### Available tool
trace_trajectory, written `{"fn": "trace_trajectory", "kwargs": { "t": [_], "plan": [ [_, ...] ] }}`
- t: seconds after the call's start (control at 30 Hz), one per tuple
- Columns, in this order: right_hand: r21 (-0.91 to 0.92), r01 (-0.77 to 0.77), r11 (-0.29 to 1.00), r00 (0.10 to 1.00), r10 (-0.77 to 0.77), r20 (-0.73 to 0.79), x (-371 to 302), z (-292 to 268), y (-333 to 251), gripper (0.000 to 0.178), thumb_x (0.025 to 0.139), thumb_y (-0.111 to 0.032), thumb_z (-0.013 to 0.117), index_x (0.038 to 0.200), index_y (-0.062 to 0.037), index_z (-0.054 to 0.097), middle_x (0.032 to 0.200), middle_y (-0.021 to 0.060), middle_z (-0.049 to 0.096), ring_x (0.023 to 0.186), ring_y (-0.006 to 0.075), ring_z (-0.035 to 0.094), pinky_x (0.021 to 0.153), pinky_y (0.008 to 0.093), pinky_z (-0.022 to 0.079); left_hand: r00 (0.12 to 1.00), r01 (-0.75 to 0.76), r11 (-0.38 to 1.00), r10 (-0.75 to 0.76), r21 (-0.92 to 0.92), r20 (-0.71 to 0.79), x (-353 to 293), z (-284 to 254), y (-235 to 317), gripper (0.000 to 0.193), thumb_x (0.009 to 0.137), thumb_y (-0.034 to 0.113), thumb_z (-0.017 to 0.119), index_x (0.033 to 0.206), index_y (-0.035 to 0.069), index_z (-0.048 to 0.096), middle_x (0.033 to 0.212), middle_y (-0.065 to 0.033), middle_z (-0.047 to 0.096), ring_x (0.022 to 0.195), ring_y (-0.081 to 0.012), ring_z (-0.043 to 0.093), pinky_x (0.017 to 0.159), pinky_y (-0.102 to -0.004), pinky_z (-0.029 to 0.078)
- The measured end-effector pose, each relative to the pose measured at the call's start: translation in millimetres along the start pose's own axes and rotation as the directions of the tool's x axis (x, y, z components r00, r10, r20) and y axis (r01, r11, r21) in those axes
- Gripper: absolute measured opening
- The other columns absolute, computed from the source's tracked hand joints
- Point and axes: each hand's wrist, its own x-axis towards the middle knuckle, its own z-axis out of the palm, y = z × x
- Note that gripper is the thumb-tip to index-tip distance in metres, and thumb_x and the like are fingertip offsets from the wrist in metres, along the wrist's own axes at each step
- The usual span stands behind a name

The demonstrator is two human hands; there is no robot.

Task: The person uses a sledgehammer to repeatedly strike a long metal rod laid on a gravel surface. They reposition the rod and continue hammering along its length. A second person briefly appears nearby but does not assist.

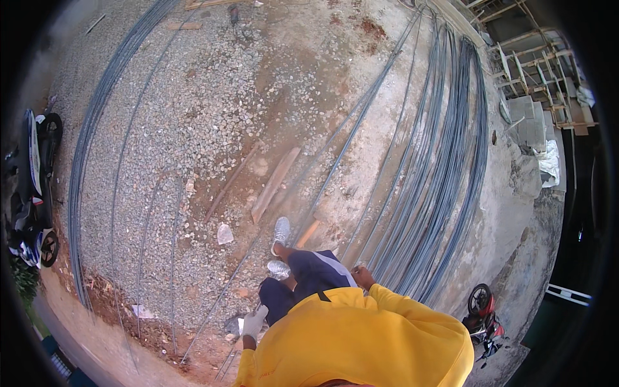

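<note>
I look down on my own yellow shirt, dark shorts and white shoes. My left hand, in a white glove, hangs by my left hip with its fingers loosely spread. It is just above a long thin steel rod lying on the ground, and nothing shows in its grasp. My right hand is bare and curled by my right hip. It sits right at the near edge of a thick bundle of long steel rods. Whether it grips a rod is hidden.
Gravel and red dirt cover the ground, with more steel rods curving along the left. A wooden plank lies ahead of my feet. A motorcycle is parked at the left and a red one at the lower right. Wooden frames stand at the upper right.
</note>
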Motion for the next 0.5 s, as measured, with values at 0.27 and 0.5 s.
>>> {"fn": "trace_trajectory", "kwargs": {
  "t": [0.27, 0.5],
  "plan": [
    [-0.368, 0.457, 0.809, 0.881, -0.356, 0.311, 3.5, -4.8, -177.4, 0.053, 0.100, -0.053, 0.067, 0.112, -0.0008, 0.069, 0.107, 0.0249, 0.076, 0.104, 0.0459, 0.074, 0.085, 0.0557, 0.057, 0.978, -0.103, 0.994, 0.107, -0.033, 0.177, 2.9, 52.3, -44.3, 0.045, 0.094, 0.044, 0.081, 0.097, 0.000, 0.071, 0.075, -0.0090, 0.072, 0.061, -0.0179, 0.070, 0.052, -0.0334, 0.054],
    [-0.580, 0.689, 0.435, 0.725, -0.409, 0.555, -65.1, 4.6, -201.1, 0.032, 0.100, -0.035, 0.065, 0.120, -0.0100, 0.069, 0.105, 0.0211, 0.076, 0.100, 0.0435, 0.075, 0.085, 0.0571, 0.058, 0.979, -0.137, 0.974, 0.162, -0.182, 0.126, -20.7, 67.0, -65.9, 0.043, 0.095, 0.043, 0.080, 0.097, 0.001, 0.071, 0.075, -0.0090, 0.072, 0.061, -0.0182, 0.070, 0.053, -0.0336, 0.054]
  ]
}}
